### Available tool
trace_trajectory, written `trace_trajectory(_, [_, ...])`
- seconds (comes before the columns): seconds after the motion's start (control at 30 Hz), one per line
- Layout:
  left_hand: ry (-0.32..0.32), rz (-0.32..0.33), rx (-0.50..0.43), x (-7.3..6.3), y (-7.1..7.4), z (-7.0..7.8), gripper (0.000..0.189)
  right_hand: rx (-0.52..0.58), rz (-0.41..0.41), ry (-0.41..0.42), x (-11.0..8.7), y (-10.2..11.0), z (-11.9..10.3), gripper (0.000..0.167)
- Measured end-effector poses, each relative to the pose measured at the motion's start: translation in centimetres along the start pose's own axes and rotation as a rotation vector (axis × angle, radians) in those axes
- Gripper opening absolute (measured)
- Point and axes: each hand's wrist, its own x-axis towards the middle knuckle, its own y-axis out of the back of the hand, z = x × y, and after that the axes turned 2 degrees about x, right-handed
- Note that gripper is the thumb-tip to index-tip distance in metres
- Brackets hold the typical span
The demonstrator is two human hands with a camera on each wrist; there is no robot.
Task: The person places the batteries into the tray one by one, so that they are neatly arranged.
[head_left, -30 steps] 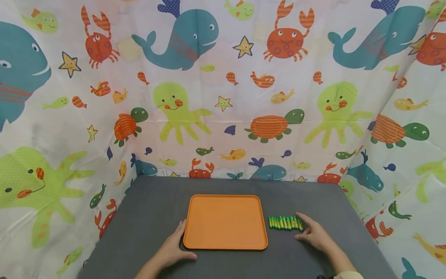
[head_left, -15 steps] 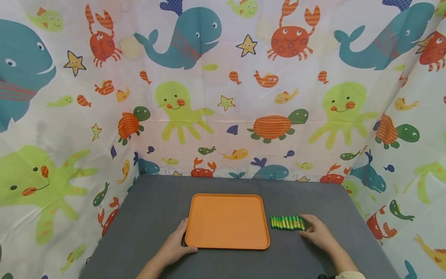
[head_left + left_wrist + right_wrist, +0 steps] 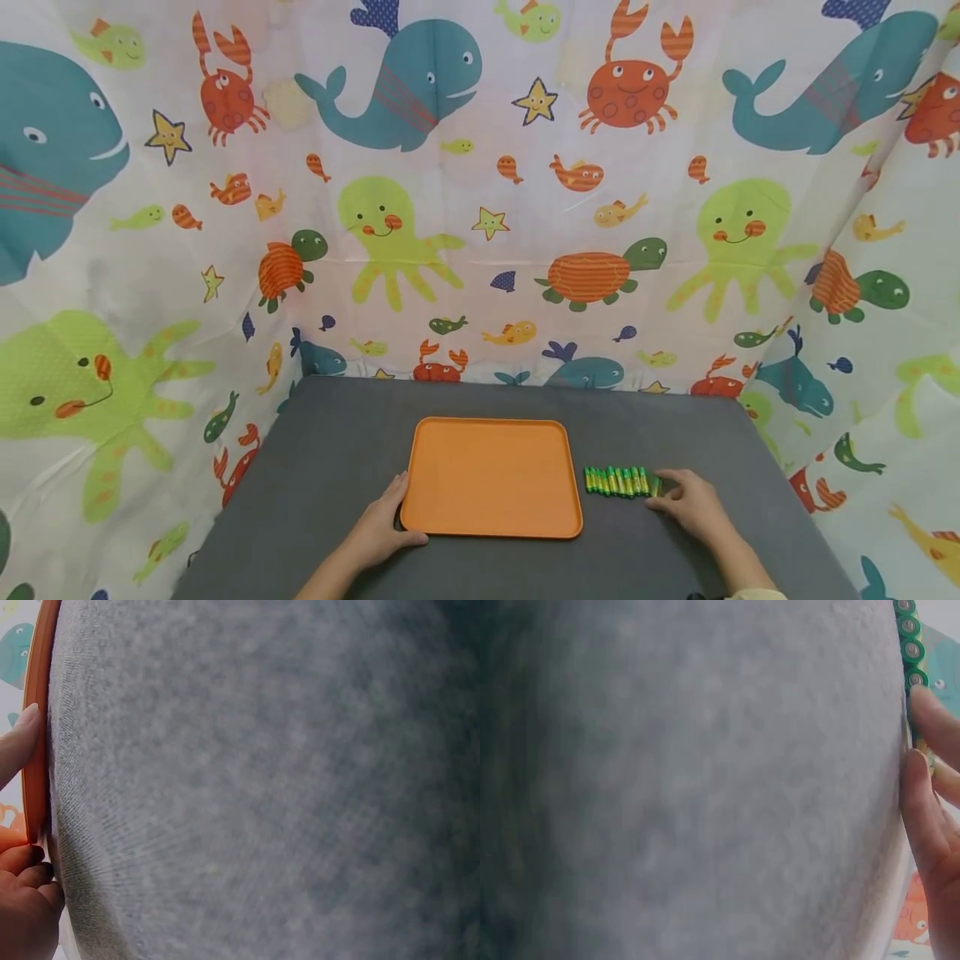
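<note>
An orange tray point(image 3: 491, 477) lies flat on the dark grey table. My left hand point(image 3: 375, 525) holds its near left corner, the thumb at the front edge and the fingers along the left side. In the left wrist view the thumb point(image 3: 21, 744) presses the tray's wall point(image 3: 36, 787). Right of the tray, several green and yellow batteries point(image 3: 615, 482) lie side by side in a row. My right hand point(image 3: 697, 504) pinches the battery point(image 3: 656, 487) at the row's right end, partly hidden by the fingers. The right wrist view shows the row's metal battery ends point(image 3: 912, 650) beside the fingertips.
The grey table point(image 3: 352, 433) reaches back to a white curtain point(image 3: 480, 275) printed with sea animals, which also hangs along both sides. A narrow strip of table separates the tray from the battery row.
My right hand has closed on the end battery and drawn it slightly right, away from the row. My left thumb has come in against the tray's front edge.
</note>
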Motion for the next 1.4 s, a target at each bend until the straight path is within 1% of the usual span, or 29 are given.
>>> trace_trajectory(0.07, [0.005, -0.004, -0.003, 0.0, -0.1, 0.0, 0.123, -0.005, 0.019, -0.024, -0.2, 0.3, 0.2, 0.078])
trace_trajectory(0.13, [0.011, -0.001, -0.008, 0.1, -0.1, -0.1, 0.124, 0.005, 0.039, -0.025, -0.5, 0.6, 0.4, 0.079])
trace_trajectory(0.27, [0.022, 0.004, -0.019, 0.1, -0.1, -0.1, 0.125, 0.047, 0.083, -0.009, -0.8, 1.1, 0.3, 0.074])
trace_trajectory(0.4, [0.02, 0.002, -0.016, 0.2, -0.1, 0.1, 0.125, 0.111, 0.097, 0.002, -1.1, 1.4, -0.4, 0.071])
trace_trajectory(0.5, [0.021, 0.0, -0.009, 0.3, 0.0, 0.3, 0.126, 0.16, 0.106, 0.036, -1.1, 1.6, -1.6, 0.068])
trace_trajectory(0.63, [0.031, -0.004, -0.007, 0.4, 0.2, 0.5, 0.127, 0.17, 0.127, 0.095, -1.0, 1.8, -3.8, 0.063])
trace_trajectory(0.73, [0.029, 0.001, -0.007, 0.4, 0.2, 0.6, 0.127, 0.17, 0.127, 0.124, -0.9, 1.7, -5.5, 0.061])
trace_trajectory(0.83, [0.023, 0.002, 0.0, 0.2, 0.1, 0.4, 0.127, 0.201, 0.11, 0.155, -0.8, 1.5, -6.9, 0.062])
trace_trajectory(1.0, [0.027, 0.0, -0.009, 0.0, 0.1, 0.2, 0.125, 0.244, 0.082, 0.203, -0.7, 0.5, -9.0, 0.063])
trace_trajectory(1.07, [0.027, 0.0, -0.018, 0.0, 0.0, 0.1, 0.125, 0.245, 0.086, 0.215, -0.6, 0.0, -9.8, 0.063])
trace_trajectory(1.2, [0.025, -0.008, -0.019, 0.1, 0.0, 0.2, 0.123, 0.256, 0.091, 0.228, -0.3, -1.1, -11.5, 0.06])
trace_trajectory(1.4, [0.031, -0.013, -0.004, 0.1, 0.2, 0.5, 0.12, 0.301, 0.062, 0.258, 0.4, -2.8, -14.0, 0.054])
